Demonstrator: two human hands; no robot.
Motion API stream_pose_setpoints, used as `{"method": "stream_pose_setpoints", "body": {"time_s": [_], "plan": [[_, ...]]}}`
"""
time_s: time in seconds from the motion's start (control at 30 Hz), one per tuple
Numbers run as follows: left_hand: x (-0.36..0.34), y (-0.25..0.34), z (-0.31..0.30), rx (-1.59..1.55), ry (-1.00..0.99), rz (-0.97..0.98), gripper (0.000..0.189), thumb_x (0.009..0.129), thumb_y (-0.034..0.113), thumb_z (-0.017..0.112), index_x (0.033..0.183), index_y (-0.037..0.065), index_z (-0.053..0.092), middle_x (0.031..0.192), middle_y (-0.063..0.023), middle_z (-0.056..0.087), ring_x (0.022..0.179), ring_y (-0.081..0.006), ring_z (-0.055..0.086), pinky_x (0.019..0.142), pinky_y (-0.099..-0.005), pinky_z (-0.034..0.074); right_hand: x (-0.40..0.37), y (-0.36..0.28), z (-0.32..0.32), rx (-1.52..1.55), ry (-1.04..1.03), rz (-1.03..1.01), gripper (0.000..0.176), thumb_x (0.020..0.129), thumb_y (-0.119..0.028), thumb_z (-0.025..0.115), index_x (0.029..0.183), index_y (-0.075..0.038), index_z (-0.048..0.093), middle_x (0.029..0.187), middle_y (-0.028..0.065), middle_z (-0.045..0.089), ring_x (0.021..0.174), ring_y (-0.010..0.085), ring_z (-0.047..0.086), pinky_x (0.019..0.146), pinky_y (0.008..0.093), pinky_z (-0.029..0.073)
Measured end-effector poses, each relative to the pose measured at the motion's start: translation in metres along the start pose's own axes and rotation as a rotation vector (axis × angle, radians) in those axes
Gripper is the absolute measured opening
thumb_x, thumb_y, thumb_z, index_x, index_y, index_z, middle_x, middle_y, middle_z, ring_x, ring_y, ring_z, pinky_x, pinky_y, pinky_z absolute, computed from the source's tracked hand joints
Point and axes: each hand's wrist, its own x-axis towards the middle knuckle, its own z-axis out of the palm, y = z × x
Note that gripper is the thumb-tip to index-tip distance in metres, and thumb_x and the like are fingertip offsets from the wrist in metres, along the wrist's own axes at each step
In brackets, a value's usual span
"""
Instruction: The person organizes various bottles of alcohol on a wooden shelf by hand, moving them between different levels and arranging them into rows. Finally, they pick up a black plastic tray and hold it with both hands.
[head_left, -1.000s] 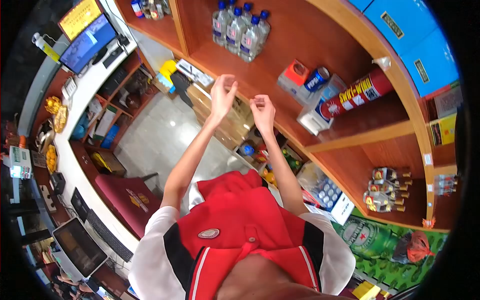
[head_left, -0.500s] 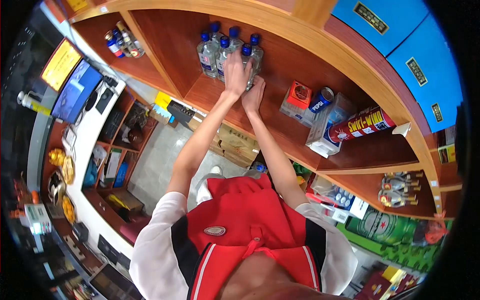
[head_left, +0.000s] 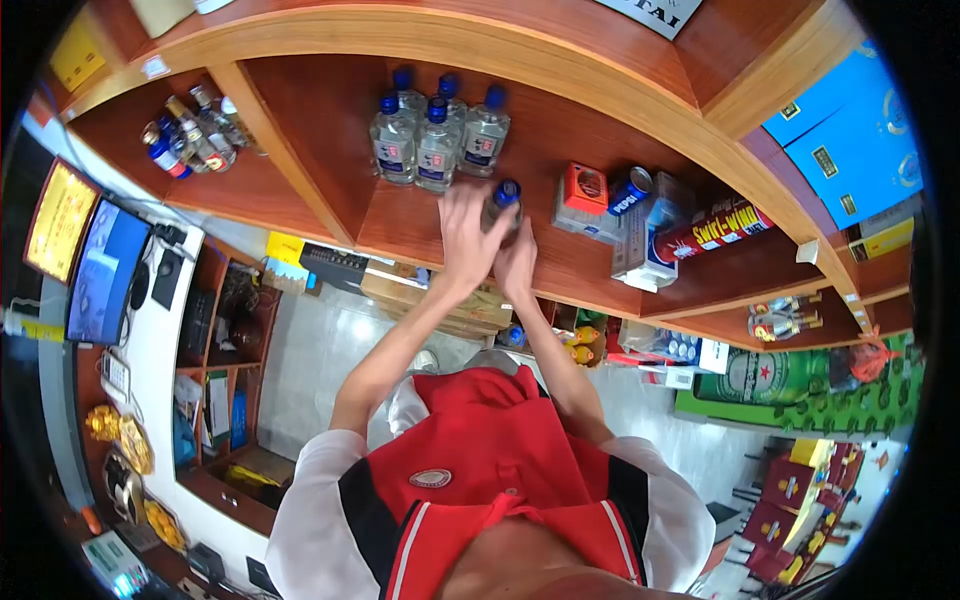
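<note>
One clear glass liquor bottle [head_left: 506,198], its dark blue cap pointing up toward me, is between my two hands near the front of the wooden shelf. My left hand [head_left: 467,240] curls round its left side, the thumb across the near face. From the right, my right hand [head_left: 516,262] closes on the lower part, and its fingers are partly hidden. Behind them, several matching liquor bottles [head_left: 437,145] with blue caps and pale labels stand upright in a close group, apart from the held one.
To the right on the shelf [head_left: 400,222] are a red box [head_left: 587,188], a Pepsi can [head_left: 630,190] and a red spray can [head_left: 715,232] lying on its side. A divider [head_left: 290,150] separates small bottles [head_left: 195,135] at left. Cardboard boxes [head_left: 430,303] are below the shelf edge.
Both hands have drawn one bottle away from the front right of the group toward the shelf's near edge. The other bottles remain grouped; the camera view has shifted.
</note>
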Motion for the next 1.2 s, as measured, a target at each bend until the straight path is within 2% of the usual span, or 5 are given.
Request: {"method": "stream_pose_setpoints", "body": {"time_s": [0.3,0.5,0.7,0.93,1.2], "plan": [[-0.133,0.106,0.033,-0.558,-0.585,-0.009,0.073,0.076,0.015,0.087,0.144,0.012,0.059,0.131,-0.0167,0.054,0.121,-0.0372,0.057,0.101,-0.0475,0.049,-0.176,0.010,-0.171,0.064,0.073,0.378,0.061,0.079,-0.014,0.085,0.131,0.000,0.057,0.111,0.0151,0.075,0.103,0.0244,0.072,0.090,0.0383,0.058],[-0.181,0.186,0.107,-0.599,-0.787,0.132,0.078,0.077,0.013,0.087,0.148,0.013,0.055,0.136,-0.0167,0.055,0.124,-0.0379,0.057,0.105,-0.0472,0.049,-0.223,0.025,-0.277,-0.176,0.334,0.454,0.054,0.080,-0.008,0.080,0.130,-0.003,0.060,0.112,0.0180,0.075,0.106,0.0313,0.074,0.090,0.0414,0.057],[-0.193,0.263,0.230,-0.641,-0.740,0.172,0.073,0.081,0.012,0.083,0.146,0.005,0.050,0.134,-0.0206,0.055,0.123,-0.0395,0.057,0.105,-0.0466,0.047,-0.186,0.071,-0.386,-0.064,0.530,0.377,0.052,0.080,0.001,0.076,0.129,0.000,0.059,0.105,0.0137,0.074,0.099,0.0217,0.073,0.083,0.0388,0.058],[-0.179,0.299,0.345,-0.421,-0.641,0.068,0.075,0.083,0.019,0.084,0.144,-0.001,0.044,0.136,-0.0251,0.054,0.126,-0.0438,0.052,0.107,-0.0504,0.043,-0.105,0.146,-0.485,-0.203,0.433,0.167,0.061,0.074,-0.010,0.088,0.126,-0.001,0.059,0.118,0.0214,0.068,0.107,0.0374,0.069,0.089,0.0435,0.057],[-0.141,0.284,0.393,-0.213,-0.449,0.082,0.073,0.090,0.014,0.078,0.152,0.002,0.041,0.138,-0.0271,0.040,0.122,-0.0450,0.053,0.103,-0.0495,0.046,-0.012,0.190,-0.473,-0.134,0.305,0.154,0.053,0.072,-0.007,0.086,0.117,0.000,0.059,0.110,0.0240,0.068,0.103,0.0445,0.066,0.086,0.0481,0.054]]}}
